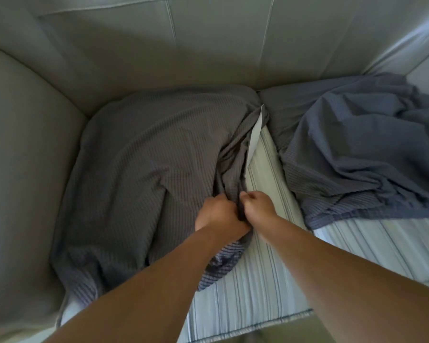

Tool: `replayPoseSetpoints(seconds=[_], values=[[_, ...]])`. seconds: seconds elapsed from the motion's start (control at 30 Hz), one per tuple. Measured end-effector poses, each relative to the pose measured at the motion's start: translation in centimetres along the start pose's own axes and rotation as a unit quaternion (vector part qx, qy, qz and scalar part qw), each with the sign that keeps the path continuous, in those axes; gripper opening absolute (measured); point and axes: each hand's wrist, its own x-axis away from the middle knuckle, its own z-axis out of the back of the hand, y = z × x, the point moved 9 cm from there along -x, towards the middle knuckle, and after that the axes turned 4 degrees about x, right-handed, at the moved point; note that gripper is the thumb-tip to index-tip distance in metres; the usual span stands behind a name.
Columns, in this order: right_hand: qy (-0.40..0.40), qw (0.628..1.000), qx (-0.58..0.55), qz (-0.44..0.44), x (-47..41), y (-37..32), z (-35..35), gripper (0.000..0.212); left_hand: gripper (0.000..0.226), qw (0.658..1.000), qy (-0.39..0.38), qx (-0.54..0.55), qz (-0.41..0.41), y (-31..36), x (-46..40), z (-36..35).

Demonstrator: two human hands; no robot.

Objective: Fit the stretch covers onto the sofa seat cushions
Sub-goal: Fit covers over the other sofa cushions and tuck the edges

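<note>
A grey ribbed stretch cover (139, 164) lies over the far and left part of the left seat cushion (245, 293), whose striped fabric shows bare at the front and right. My left hand (218, 214) and my right hand (258, 203) sit side by side, both gripping the bunched right edge of this cover. A white elastic band (254, 137) runs along that edge toward the back. A second grey cover (357, 154) lies crumpled on the right seat cushion (382, 241).
The pale sofa armrest (22, 169) rises on the left and the backrest (183, 50) runs across the top. The front edge of the seat cushions (270, 325) is near the bottom of the view.
</note>
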Motion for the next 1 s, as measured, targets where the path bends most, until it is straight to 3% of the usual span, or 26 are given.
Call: replayPoseSetpoints(seconds=[0.1, 0.33, 0.5, 0.67, 0.83, 0.93, 1.0], values=[[0.001, 0.995, -0.094, -0.044, 0.0, 1.3, 0.8, 0.032, 0.027, 0.993, -0.07, 0.094, -0.013, 1.0, 0.8, -1.8], [0.029, 0.965, -0.236, -0.11, -0.1, 6.1, 4.3, 0.02, 0.026, 0.982, -0.113, 0.153, -0.009, 1.8, 1.6, -4.4], [0.105, 0.971, -0.114, -0.181, 1.5, 12.0, 8.7, 0.037, 0.03, 0.986, -0.082, 0.144, -0.009, 3.6, 1.6, -5.4], [0.062, 0.98, -0.143, -0.12, -0.4, 10.1, 8.3, 0.02, 0.034, 0.998, 0.005, 0.058, -0.038, 5.7, 0.1, -4.7], [0.037, 0.973, -0.21, -0.087, -1.4, 8.8, 7.7, 0.015, 0.062, 0.998, 0.057, -0.02, 0.03, 5.6, -1.2, -4.1], [0.026, 0.994, -0.105, 0.001, -1.3, 7.3, 8.1, 0.068, 0.057, 0.994, 0.058, -0.062, 0.064, 5.0, -1.8, -4.0], [0.006, 0.995, 0.041, 0.09, -1.0, 6.0, 7.5, 0.081, 0.038, 0.995, 0.043, -0.068, 0.062, 4.9, -2.2, -4.4]])
